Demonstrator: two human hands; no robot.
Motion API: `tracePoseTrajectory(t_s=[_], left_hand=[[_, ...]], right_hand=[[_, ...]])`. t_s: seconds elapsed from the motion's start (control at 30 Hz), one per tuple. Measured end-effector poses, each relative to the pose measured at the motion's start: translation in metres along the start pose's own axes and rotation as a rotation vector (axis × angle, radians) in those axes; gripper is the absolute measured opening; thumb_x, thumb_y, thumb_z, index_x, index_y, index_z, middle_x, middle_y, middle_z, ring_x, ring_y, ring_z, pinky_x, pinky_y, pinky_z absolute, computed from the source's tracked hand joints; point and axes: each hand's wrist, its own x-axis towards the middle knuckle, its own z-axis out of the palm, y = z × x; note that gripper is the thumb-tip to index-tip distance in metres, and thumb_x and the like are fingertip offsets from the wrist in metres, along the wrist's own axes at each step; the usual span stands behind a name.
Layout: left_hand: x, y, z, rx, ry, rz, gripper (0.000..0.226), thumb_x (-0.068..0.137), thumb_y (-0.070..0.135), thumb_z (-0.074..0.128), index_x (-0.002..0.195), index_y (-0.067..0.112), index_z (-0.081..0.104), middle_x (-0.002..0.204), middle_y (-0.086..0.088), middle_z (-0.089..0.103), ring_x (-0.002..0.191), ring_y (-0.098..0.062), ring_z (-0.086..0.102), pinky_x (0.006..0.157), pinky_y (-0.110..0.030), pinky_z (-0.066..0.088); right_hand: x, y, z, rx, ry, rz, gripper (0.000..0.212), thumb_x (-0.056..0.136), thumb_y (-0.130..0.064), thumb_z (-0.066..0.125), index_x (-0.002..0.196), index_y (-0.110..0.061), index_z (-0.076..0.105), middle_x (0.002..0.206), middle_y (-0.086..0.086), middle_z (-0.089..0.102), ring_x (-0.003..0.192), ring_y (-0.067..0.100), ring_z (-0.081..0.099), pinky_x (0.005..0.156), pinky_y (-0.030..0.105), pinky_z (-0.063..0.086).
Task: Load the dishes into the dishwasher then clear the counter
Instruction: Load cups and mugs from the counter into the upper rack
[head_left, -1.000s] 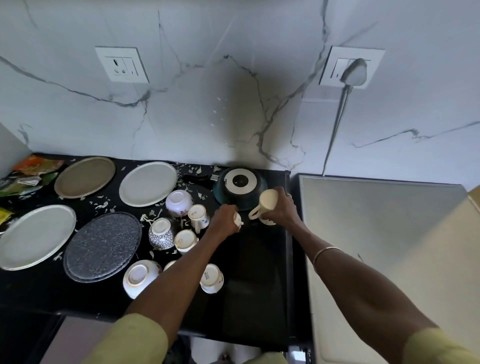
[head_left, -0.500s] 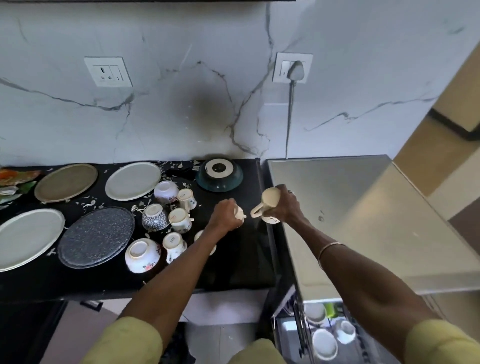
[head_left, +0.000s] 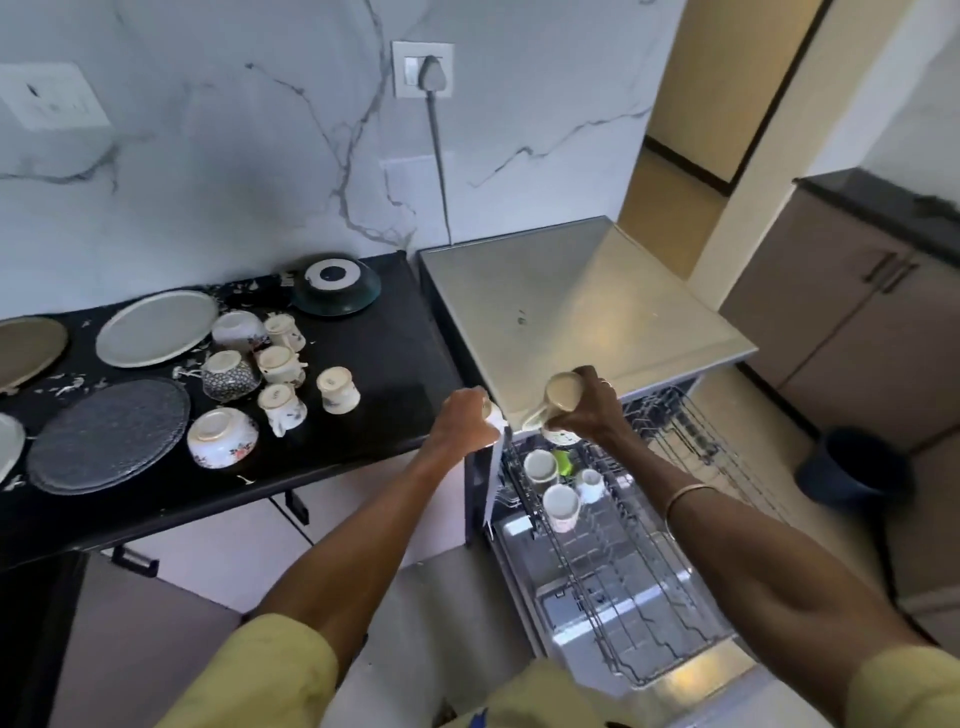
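My right hand (head_left: 592, 415) grips two cream cups, one (head_left: 563, 391) on top and another (head_left: 560, 435) below, above the back left corner of the pulled-out dishwasher rack (head_left: 639, 587). My left hand (head_left: 465, 426) holds a small cream cup (head_left: 493, 413) just off the right end of the black counter (head_left: 395, 353). Three cups (head_left: 560, 501) stand upside down in the rack. On the counter remain several cups (head_left: 337, 388), bowls (head_left: 222, 437), plates (head_left: 156, 327) and a dark upturned bowl (head_left: 335, 286).
The dishwasher's steel top (head_left: 576, 301) lies right of the counter, its door folded down toward me. A power cord (head_left: 439, 156) hangs from the wall socket. A dark bucket (head_left: 852, 465) stands on the floor at right. Food scraps litter the counter.
Both hands have carried their cups from over the counter rightward to the dishwasher. My view has swung right and down, bringing the open rack into sight.
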Motion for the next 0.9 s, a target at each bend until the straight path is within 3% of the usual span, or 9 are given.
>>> tracePoseTrajectory(t_s=[0.1, 0.2, 0.33, 0.43, 0.53, 0.67, 0.77, 0.9], left_hand=[[-0.008, 0.023, 0.019, 0.020, -0.041, 0.029, 0.039, 0.064, 0.019, 0.074, 0.102, 0.014, 0.067, 0.102, -0.008, 0.070, 0.097, -0.028, 0.066, 0.081, -0.029, 0.055], [-0.020, 0.048, 0.041, 0.014, -0.054, 0.017, 0.045, 0.065, 0.020, 0.073, 0.109, 0.017, 0.065, 0.109, -0.007, 0.067, 0.103, -0.027, 0.064, 0.085, -0.031, 0.052], [-0.035, 0.077, 0.071, 0.001, -0.067, 0.001, 0.052, 0.069, 0.015, 0.073, 0.119, 0.012, 0.061, 0.118, -0.008, 0.062, 0.108, -0.026, 0.060, 0.078, -0.026, 0.047], [-0.051, 0.096, 0.093, 0.007, -0.064, -0.024, 0.051, 0.067, 0.016, 0.074, 0.116, 0.013, 0.061, 0.113, -0.008, 0.061, 0.109, -0.026, 0.059, 0.082, -0.028, 0.050], [-0.067, 0.112, 0.116, -0.006, -0.052, -0.078, 0.037, 0.059, 0.020, 0.072, 0.094, 0.020, 0.058, 0.094, 0.000, 0.058, 0.096, -0.024, 0.063, 0.075, -0.034, 0.057], [-0.088, 0.119, 0.142, -0.058, 0.014, -0.132, 0.047, 0.062, 0.019, 0.073, 0.107, 0.013, 0.063, 0.100, -0.005, 0.064, 0.091, -0.025, 0.063, 0.074, -0.034, 0.057], [-0.098, 0.118, 0.155, -0.086, 0.023, -0.144, 0.032, 0.064, 0.017, 0.073, 0.095, 0.009, 0.065, 0.087, -0.005, 0.067, 0.078, -0.023, 0.065, 0.057, -0.024, 0.047], [-0.098, 0.110, 0.162, -0.158, 0.073, -0.175, 0.025, 0.067, 0.016, 0.075, 0.088, 0.011, 0.063, 0.082, -0.004, 0.065, 0.072, -0.018, 0.059, 0.051, -0.019, 0.035]], right_hand=[[-0.021, 0.021, -0.019, 0.025, 0.028, 0.029, 0.091, 0.047, -0.023, 0.095, 0.123, -0.007, 0.048, 0.109, 0.015, 0.066, 0.094, 0.029, 0.062, 0.077, 0.035, 0.053], [-0.040, 0.048, -0.037, 0.038, 0.029, 0.049, 0.085, 0.051, -0.022, 0.094, 0.122, -0.006, 0.050, 0.109, 0.013, 0.065, 0.093, 0.026, 0.062, 0.072, 0.026, 0.045], [-0.061, 0.086, -0.056, 0.049, 0.016, 0.031, 0.088, 0.051, -0.020, 0.094, 0.125, -0.007, 0.050, 0.112, 0.012, 0.065, 0.098, 0.024, 0.061, 0.073, 0.022, 0.040], [-0.076, 0.114, -0.068, 0.049, -0.033, 0.005, 0.092, 0.049, -0.023, 0.095, 0.127, -0.010, 0.048, 0.112, 0.010, 0.064, 0.095, 0.022, 0.060, 0.074, 0.026, 0.047], [-0.088, 0.145, -0.076, 0.022, -0.092, -0.019, 0.093, 0.047, -0.027, 0.095, 0.125, -0.017, 0.045, 0.112, 0.008, 0.063, 0.096, 0.024, 0.062, 0.077, 0.036, 0.057], [-0.099, 0.172, -0.075, -0.010, -0.161, -0.048, 0.096, 0.046, -0.028, 0.096, 0.124, -0.017, 0.043, 0.113, 0.011, 0.064, 0.098, 0.028, 0.063, 0.079, 0.044, 0.059], [-0.107, 0.181, -0.064, 0.004, -0.241, -0.071, 0.097, 0.047, -0.024, 0.095, 0.127, -0.014, 0.041, 0.115, 0.012, 0.063, 0.102, 0.029, 0.062, 0.083, 0.045, 0.057], [-0.102, 0.192, -0.036, 0.047, -0.296, -0.053, 0.096, 0.046, -0.028, 0.090, 0.128, -0.015, 0.041, 0.113, 0.011, 0.062, 0.100, 0.030, 0.061, 0.079, 0.046, 0.057]])
